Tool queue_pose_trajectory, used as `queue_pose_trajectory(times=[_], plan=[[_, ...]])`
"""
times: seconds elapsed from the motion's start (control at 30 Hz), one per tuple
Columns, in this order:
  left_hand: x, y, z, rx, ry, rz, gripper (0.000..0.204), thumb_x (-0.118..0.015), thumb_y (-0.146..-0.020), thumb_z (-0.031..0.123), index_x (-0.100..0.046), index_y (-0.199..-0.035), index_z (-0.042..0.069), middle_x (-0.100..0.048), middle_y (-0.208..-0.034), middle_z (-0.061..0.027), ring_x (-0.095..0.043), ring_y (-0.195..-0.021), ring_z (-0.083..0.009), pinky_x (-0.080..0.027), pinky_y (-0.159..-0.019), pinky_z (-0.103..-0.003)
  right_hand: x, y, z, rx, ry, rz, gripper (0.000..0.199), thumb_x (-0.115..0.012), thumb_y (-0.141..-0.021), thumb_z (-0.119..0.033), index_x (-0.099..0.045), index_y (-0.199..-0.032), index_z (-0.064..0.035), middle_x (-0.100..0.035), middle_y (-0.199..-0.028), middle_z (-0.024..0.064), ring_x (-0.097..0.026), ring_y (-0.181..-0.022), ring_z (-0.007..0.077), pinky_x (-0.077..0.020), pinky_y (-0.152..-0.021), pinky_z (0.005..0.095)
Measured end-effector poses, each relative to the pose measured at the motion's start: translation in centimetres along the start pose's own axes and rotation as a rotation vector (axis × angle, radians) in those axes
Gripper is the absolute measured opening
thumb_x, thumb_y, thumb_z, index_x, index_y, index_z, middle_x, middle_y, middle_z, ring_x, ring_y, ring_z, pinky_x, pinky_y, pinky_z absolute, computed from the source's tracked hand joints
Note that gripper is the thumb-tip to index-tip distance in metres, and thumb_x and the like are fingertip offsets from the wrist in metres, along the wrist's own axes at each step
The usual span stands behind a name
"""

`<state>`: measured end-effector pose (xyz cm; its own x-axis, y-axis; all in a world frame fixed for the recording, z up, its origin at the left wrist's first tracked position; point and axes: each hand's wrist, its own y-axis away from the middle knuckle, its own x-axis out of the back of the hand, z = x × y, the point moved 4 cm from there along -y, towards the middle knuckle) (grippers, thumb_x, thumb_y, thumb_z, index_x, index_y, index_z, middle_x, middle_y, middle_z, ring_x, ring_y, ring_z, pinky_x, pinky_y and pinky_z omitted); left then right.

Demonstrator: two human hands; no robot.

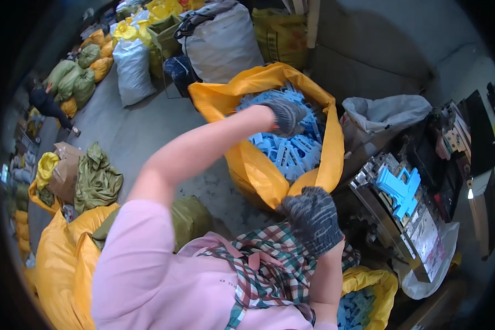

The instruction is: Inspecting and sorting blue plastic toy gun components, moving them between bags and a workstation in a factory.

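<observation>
Our left hand, gloved, deep in yellow sack, grip closing on blue plastic parts. Right hand pinches sack's near rim. Risk: rim slips, sack slumps onto floor, parts spill; tangled parts snag glove.

Even indoor light, soft shadows, fisheye bending, dark vignetted rim, slight blur

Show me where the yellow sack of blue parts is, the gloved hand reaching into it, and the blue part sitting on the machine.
yellow sack (327, 159): head view, right wall.
left hand (286, 115): head view, back of glove.
blue part (400, 190): head view, middle of piece.
</observation>
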<state>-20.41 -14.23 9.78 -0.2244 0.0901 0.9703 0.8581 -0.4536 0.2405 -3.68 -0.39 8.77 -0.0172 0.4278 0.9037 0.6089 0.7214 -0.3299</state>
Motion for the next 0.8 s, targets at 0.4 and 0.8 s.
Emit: queue_pose_trajectory(times=[0.4, 0.8], plan=[[-11.5, -9.6, -9.2, 0.483, -0.027, -0.600, 0.062, -0.053, -0.084, 0.056, -0.056, -0.124, 0.009, -0.057, -0.126, -0.0116, -0.055, -0.113, -0.0305, -0.040, -0.098, -0.039, -2.4, 2.2, -0.8, 0.083, -0.173, 0.015, 0.009, -0.071, -0.070, -0.010, -0.062, -0.069, -0.0072, -0.057, -0.064, 0.0139, -0.057, -0.065, 0.0331, -0.0460, -0.059, 0.0427], [-23.6, -12.8, -12.6, 0.091, 0.000, -0.970, 0.060, -0.059, -0.080, 0.059, -0.064, -0.116, 0.011, -0.060, -0.123, -0.0072, -0.057, -0.108, -0.0287, -0.044, -0.094, -0.040, -1.1, 1.9, -0.6, 0.073, -0.239, 0.021, 0.016, -0.073, -0.068, -0.009, -0.063, -0.081, -0.0098, -0.060, -0.073, 0.0102, -0.060, -0.074, 0.0325, -0.0488, -0.067, 0.0418]])
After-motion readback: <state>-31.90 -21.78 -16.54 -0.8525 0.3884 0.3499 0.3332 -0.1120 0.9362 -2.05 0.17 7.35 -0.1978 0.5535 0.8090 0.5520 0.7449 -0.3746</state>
